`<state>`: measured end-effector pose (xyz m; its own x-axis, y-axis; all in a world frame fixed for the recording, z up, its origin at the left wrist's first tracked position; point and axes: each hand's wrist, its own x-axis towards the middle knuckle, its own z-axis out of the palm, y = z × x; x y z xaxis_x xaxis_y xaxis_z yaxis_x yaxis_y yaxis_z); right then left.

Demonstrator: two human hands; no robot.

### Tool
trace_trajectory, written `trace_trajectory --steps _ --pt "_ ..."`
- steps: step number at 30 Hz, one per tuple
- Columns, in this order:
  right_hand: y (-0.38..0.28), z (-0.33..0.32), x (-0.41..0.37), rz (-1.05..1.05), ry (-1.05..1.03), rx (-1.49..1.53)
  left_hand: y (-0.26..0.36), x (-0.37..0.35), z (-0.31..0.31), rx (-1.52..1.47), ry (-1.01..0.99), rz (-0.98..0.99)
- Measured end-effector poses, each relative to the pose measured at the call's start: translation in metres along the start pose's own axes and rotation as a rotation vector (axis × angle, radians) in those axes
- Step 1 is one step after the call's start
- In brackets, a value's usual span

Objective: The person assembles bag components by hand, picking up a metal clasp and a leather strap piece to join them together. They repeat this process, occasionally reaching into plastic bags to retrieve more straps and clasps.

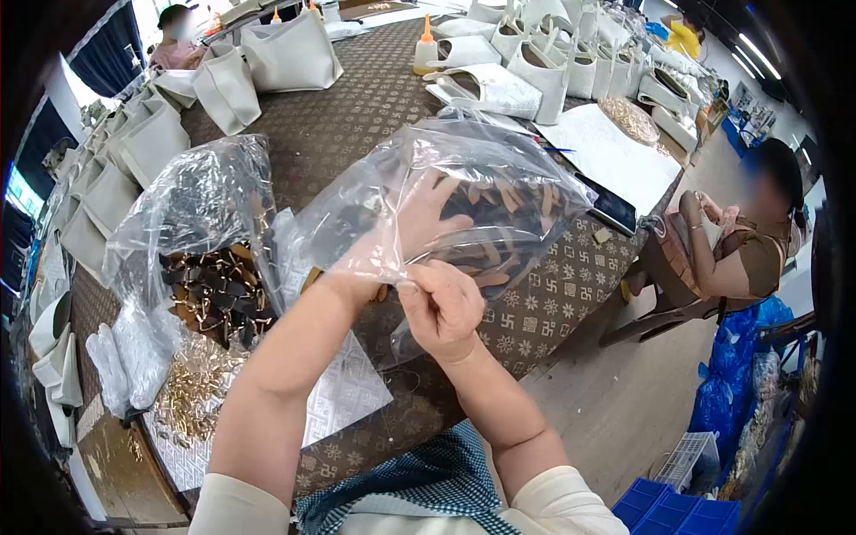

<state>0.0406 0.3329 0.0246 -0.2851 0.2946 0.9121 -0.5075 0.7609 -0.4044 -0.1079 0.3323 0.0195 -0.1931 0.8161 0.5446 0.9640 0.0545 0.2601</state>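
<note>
A large clear plastic bag (535, 192) lies on the patterned table in front of me, with dark and tan pieces inside it. My left hand (419, 218) is inside this bag, seen through the plastic, its fingers spread over the pieces. With closed fingers, my right hand (443, 310) pinches the bag's edge beside my left wrist. A second clear bag (201, 201) stands at the left, with dark pieces with gold metal parts (218, 290) at its opening. Nearer to me, small gold metal parts (192, 383) are heaped on a white patterned sheet (343, 397).
Pale bags (290, 53) line the table's far and left sides. A glue bottle (425, 49) stands at the back. A phone (611, 207) and white paper (606, 152) lie at the right. A seated person (744, 254) is beyond the right edge, near blue crates (673, 510).
</note>
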Motion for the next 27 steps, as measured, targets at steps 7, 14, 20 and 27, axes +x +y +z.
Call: trace_trajectory --steps 7,14,20,27 --pt "0.01 -0.008 -0.001 0.165 -0.068 -0.003 0.004 0.041 0.059 0.144 -0.225 -0.064" --pt "0.027 -0.008 -0.005 0.429 0.034 -0.118 0.015 -0.024 0.008 0.153 -0.189 0.13" --pt "0.038 -0.011 -0.005 0.678 0.12 -0.121 0.024 -0.066 -0.025 0.064 -0.191 -0.004" --pt "0.052 -0.014 -0.015 0.656 0.147 -0.106 0.029 -0.108 -0.041 -0.088 -0.173 -0.045"
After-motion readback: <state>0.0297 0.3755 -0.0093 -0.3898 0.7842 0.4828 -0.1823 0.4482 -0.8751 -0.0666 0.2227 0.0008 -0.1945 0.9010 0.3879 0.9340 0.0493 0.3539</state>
